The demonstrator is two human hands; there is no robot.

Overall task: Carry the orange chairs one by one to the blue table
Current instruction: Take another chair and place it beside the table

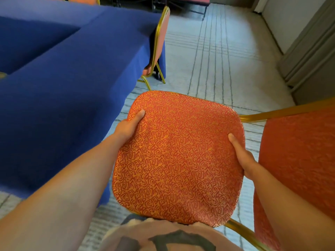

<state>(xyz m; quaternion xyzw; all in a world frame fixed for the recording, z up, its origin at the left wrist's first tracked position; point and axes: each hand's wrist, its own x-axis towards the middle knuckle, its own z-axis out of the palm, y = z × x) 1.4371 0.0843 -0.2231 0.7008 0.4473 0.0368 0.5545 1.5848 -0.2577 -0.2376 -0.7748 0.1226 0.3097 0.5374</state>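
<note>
Orange chair (178, 156) held by its seat, just right of the blue table (63, 87). Left hand (129, 126) and right hand (243, 156) grip opposite edges, fingers hidden beneath. Backrest (299, 160) cut off at right. Second chair (160, 42) tucked at the table's end; striped carpet (217, 60) beyond.

A pale pinkish-grey shirt (145, 230) is worn, seen at bottom centre; bold dark grey markings (181, 238) are printed on it; a bare left forearm (63, 187) is shown lower left; a bare right forearm (290, 205) lower right.
</note>
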